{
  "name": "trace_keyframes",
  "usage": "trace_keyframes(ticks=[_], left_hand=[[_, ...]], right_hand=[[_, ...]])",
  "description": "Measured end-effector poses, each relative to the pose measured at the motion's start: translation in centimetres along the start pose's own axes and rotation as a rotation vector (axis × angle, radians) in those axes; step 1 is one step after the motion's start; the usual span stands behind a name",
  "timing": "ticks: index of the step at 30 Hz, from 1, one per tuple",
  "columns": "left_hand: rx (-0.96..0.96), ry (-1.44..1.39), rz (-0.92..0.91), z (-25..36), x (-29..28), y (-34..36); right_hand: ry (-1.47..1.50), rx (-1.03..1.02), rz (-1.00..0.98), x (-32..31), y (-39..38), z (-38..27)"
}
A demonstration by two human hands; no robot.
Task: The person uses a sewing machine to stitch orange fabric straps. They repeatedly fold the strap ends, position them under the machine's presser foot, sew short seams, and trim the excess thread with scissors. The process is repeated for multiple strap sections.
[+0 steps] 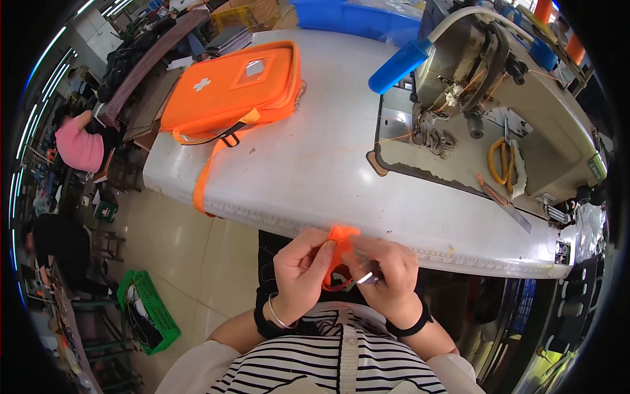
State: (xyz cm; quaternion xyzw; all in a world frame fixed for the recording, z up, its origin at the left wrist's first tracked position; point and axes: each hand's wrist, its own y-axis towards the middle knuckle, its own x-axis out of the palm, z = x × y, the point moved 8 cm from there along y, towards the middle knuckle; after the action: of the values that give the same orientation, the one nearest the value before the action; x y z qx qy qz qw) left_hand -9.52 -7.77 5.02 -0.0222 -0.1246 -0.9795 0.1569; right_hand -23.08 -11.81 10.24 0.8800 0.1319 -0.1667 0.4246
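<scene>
My left hand (pixel 298 272) and my right hand (pixel 387 272) are together just below the near edge of the white table (pixel 308 164). Between them they pinch a small folded piece of orange webbing strap (pixel 339 253). My right hand also grips a small metal tool (pixel 367 278) against the strap; its kind is unclear. An orange pouch bag (pixel 236 85) with a white cross and a long orange strap lies at the table's far left, its strap hanging over the near edge.
An industrial sewing machine (pixel 472 59) with a blue handle stands at the back right. Yellow-handled scissors (pixel 502 161) lie on its bed. Blue bins sit behind the table. A green crate (pixel 149 308) is on the floor left. Other people work at the far left.
</scene>
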Motion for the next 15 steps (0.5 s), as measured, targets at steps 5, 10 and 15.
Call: trace_keyframes(ticks=[5,10,15], left_hand=[[0.03,0.021,-0.02,1.1,0.7,0.1],[0.063,0.169,0.003,1.1,-0.1,0.1],[-0.088,-0.071,0.195,-0.8,-2.1,1.0]], right_hand=[[-0.021,0.064,0.047,0.7,-0.1,0.6],[0.414,0.493,-0.087,2.1,-1.4,3.3],[1.183,1.018,-0.649,6.9,-6.4,-0.5]])
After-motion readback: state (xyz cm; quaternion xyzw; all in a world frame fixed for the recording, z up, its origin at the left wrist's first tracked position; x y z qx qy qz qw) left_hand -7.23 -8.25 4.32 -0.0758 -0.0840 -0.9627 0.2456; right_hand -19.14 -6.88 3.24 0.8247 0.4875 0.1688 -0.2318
